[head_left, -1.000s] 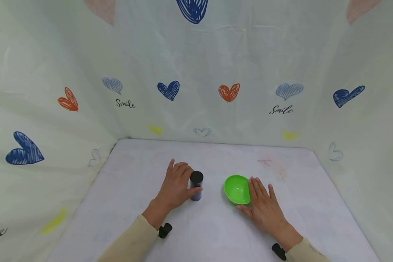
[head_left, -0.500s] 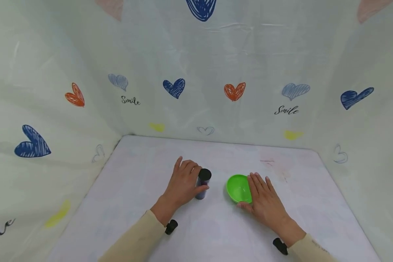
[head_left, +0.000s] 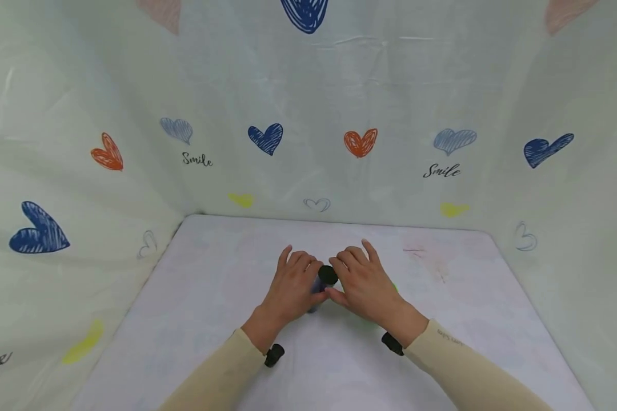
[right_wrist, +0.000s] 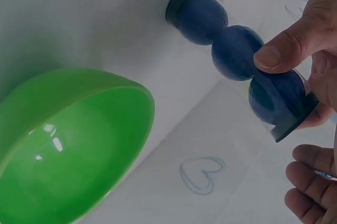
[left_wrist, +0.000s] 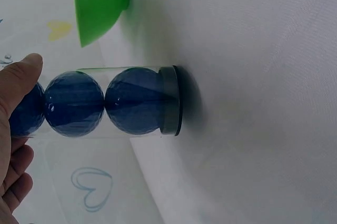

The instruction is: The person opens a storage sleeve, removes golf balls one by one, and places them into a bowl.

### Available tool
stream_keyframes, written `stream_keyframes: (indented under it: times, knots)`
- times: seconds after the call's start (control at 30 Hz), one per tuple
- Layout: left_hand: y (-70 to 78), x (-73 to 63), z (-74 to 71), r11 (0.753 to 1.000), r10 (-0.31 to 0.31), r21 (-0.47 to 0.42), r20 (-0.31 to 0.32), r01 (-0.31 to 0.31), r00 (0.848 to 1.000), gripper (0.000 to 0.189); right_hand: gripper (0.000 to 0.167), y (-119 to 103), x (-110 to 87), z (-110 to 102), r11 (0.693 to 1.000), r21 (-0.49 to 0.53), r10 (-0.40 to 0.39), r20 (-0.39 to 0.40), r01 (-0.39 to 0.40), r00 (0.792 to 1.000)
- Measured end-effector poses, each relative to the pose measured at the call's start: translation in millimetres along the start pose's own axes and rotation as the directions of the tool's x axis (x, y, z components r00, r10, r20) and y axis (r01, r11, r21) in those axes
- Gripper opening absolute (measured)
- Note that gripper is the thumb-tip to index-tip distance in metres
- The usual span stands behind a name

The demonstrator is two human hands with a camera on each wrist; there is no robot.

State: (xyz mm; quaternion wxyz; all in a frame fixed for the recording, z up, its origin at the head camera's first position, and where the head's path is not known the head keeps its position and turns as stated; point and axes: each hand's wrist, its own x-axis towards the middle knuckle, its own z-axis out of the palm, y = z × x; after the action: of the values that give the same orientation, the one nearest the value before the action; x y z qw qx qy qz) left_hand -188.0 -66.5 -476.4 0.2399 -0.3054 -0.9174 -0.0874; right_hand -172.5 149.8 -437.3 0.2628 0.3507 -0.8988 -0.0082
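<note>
A clear tube [left_wrist: 95, 103] with a dark cap [head_left: 328, 275] holds several blue balls [left_wrist: 73, 103] in a line. It leans a little, its lower end close to the white table. My left hand [head_left: 290, 294] grips the tube near its top, thumb in front and fingers behind. On the other side, my right hand [head_left: 365, 285] has its curled fingers and thumb around the cap end; its thumb [right_wrist: 271, 58] overlaps the upper ball in the right wrist view. Both thumbs meet in front of the tube. A green bowl [right_wrist: 73, 145] stands beside it, mostly hidden behind my right hand in the head view.
The white tabletop [head_left: 236, 245] has a faint reddish mark [head_left: 427, 262] at the back right. A pale curtain [head_left: 308, 91] printed with hearts encloses its back and sides. Black camera mounts [head_left: 275, 355] sit at both wrists.
My right hand has left the green bowl and come left to the capped end of the tube. My left hand keeps its grip, with the tube moved slightly right and tilted.
</note>
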Motion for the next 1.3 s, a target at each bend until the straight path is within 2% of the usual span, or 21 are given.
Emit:
stream_keyframes:
  times: [0.2,0.4,0.53,0.63,0.77,1.0,1.17,1.3]
  knots:
    - [3.7,0.3,1.0,1.0,0.014,-0.017,-0.009,-0.014,1.0,0.06,0.045,-2.0,4.1,5.2,0.999,-0.033,-0.029,0.006,0.029,1.0]
    - [3.9,-2.1,1.4,0.999,0.02,-0.032,-0.017,-0.02,1.0,0.058,0.045,-3.1,3.6,7.7,0.999,-0.036,-0.03,0.04,0.032,0.999]
    - [7.2,-4.4,6.3,0.999,0.022,-0.032,-0.081,-0.025,0.996,0.06,0.043,-2.6,1.7,9.4,1.0,-0.006,0.027,0.083,-0.026,0.996]
    - [12.1,-7.8,16.4,1.0,0.009,-0.001,-0.146,-0.01,0.989,0.059,0.043,-1.7,-1.8,10.5,0.995,0.029,0.091,0.104,-0.095,0.99]
    - [16.8,-11.0,29.8,0.999,-0.009,0.047,-0.197,0.019,0.98,0.053,0.045,0.6,-7.3,11.2,0.988,0.048,0.142,0.093,-0.147,0.985]
    - [25.2,-5.4,34.5,0.996,-0.009,0.089,-0.216,0.028,0.976,0.051,0.047,6.2,-13.8,12.5,0.982,0.06,0.173,0.065,-0.177,0.983]
    - [29.7,0.9,35.7,0.997,0.034,0.08,-0.275,-0.012,0.961,0.051,0.053,9.4,-16.2,9.9,0.982,0.011,0.188,0.066,-0.189,0.98]
    - [30.4,5.3,34.4,0.995,0.059,0.09,-0.278,-0.035,0.959,0.049,0.048,12.0,-20.0,8.3,0.987,0.012,0.162,0.043,-0.162,0.986]
